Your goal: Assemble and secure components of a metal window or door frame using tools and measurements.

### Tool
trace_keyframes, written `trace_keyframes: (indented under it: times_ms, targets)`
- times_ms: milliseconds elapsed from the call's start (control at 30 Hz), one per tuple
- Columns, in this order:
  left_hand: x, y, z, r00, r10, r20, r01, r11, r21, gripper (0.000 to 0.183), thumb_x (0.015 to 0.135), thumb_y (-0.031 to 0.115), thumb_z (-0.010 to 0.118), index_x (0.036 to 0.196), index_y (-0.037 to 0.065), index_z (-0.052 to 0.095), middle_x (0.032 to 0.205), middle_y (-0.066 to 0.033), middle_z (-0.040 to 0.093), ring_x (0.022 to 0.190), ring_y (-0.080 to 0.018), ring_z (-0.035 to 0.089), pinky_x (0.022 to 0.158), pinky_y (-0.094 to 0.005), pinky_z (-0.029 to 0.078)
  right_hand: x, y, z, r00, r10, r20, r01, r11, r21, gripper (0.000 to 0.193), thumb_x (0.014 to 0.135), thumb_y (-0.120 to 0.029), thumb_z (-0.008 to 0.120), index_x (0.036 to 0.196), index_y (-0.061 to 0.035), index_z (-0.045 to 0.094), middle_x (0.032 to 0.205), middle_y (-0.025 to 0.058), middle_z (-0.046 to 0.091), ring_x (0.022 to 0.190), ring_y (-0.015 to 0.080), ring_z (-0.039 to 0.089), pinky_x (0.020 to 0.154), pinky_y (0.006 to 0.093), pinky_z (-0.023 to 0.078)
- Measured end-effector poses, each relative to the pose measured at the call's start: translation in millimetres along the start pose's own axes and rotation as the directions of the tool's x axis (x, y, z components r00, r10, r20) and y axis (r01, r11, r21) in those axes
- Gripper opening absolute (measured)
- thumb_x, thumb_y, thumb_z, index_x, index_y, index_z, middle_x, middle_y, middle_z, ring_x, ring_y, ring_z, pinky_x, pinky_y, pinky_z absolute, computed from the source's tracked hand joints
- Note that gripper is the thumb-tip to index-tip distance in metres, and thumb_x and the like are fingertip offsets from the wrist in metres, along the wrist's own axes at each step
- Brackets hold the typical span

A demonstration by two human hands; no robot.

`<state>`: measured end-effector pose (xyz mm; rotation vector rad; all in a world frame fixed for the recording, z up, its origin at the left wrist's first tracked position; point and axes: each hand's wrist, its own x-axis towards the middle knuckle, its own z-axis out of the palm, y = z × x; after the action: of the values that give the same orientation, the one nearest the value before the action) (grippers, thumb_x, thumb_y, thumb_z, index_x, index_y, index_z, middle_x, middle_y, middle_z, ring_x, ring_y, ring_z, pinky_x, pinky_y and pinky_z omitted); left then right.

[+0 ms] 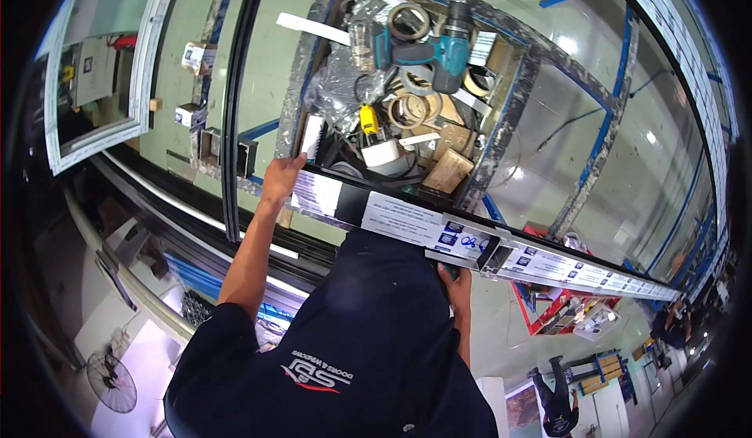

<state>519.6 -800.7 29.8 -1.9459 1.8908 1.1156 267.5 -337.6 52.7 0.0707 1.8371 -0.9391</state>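
A long black metal profile [407, 222] with white labels along it runs from the centre left down to the right edge, held across my body. My left hand [280, 178] grips its left end, with the arm stretched forward. My right hand [456, 278] holds the profile from below near its middle, by a cut-out in the bar, and only the fingers show past my dark shirt. Just beyond the profile stands an open box cart [501, 124] full of tools.
The cart holds a teal cordless drill [439, 46], several tape rolls [409, 21], a clear plastic bag [337, 85] and a yellow tool [368, 118]. A black frame bar [235, 101] stands at the left, beside a white window frame [145, 70]. Another person [558, 407] stands at the lower right. A fan [111, 381] is at the lower left.
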Motion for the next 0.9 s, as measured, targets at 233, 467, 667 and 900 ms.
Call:
trace_keyframes:
  times_ms: [233,467,667,900]
  targets:
    - [-5,7,24,0.986,-0.163,-0.038,0.132,0.897,-0.422,0.037,0.099,0.033,0.082,0.083,0.001,0.071,0.076,-0.0011,0.065,0.07,-0.0124,0.056,0.068,-0.0328,0.044,9,3,5,0.997,-0.037,-0.06,0.042,0.997,0.072,0.039,0.095,-0.01,0.085,0.129,0.005,0.074,0.123,0.0137,0.08,0.115,0.0233,0.073,0.107,0.0388,0.053]
    - [16,32,30,0.982,-0.151,-0.11,0.064,0.826,-0.561,0.039,0.097,0.032,0.082,0.08,-0.002,0.07,0.074,-0.0056,0.069,0.068,-0.0142,0.058,0.065,-0.0358,0.047,28,-10,4,0.959,-0.256,-0.121,0.241,0.962,-0.128,0.028,0.094,-0.014,0.085,0.116,0.0025,0.077,0.096,0.0117,0.081,0.082,0.0206,0.075,0.079,0.0368,0.058]
    - [29,22,28,0.986,-0.081,-0.149,0.013,0.91,-0.414,0.046,0.096,0.037,0.081,0.078,-0.002,0.069,0.074,-0.0069,0.069,0.068,-0.0155,0.058,0.067,-0.038,0.048,28,-8,-4,0.893,-0.448,0.033,0.432,0.837,-0.337,0.031,0.098,-0.022,0.081,0.117,0.0021,0.076,0.108,0.0209,0.077,0.096,0.0331,0.076,0.085,0.0403,0.059]
    - [20,25,59,0.932,-0.058,-0.358,-0.113,0.891,-0.44,0.045,0.099,0.036,0.081,0.082,-0.004,0.068,0.072,-0.0084,0.066,0.07,-0.0153,0.055,0.068,-0.0402,0.049,9,-23,-2,0.94,-0.322,0.114,0.341,0.898,-0.277,0.034,0.101,-0.024,0.078,0.122,0.0021,0.075,0.108,0.021,0.073,0.101,0.0363,0.073,0.087,0.0443,0.057]
